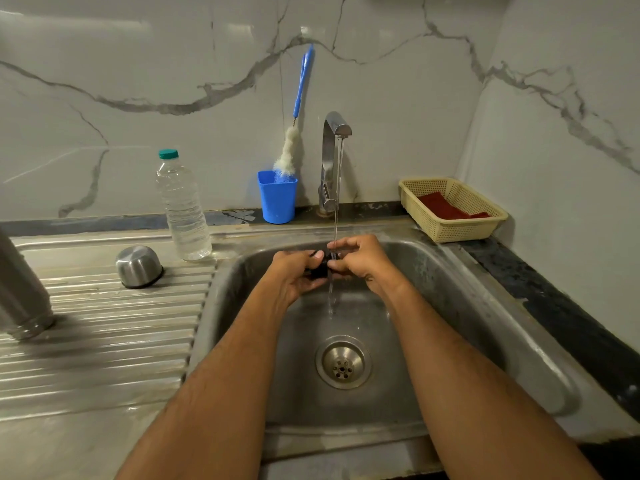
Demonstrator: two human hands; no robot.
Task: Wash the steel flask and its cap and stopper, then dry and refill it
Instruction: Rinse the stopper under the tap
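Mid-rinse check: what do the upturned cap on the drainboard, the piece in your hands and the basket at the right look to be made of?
Cap: brushed steel, going by its dull metallic sheen, with a dark rim, possibly plastic. Stopper: black, likely plastic or rubber; both hands mostly hide it. Basket: cream plastic, judging by its moulded lattice walls.

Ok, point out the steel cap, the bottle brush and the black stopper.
steel cap [138, 265]: head view, on its domed side, upside down on the drainboard.
bottle brush [288, 152]: head view, on its white bristles above the blue cup.
black stopper [322, 268]: head view, on the dark part showing between both hands.
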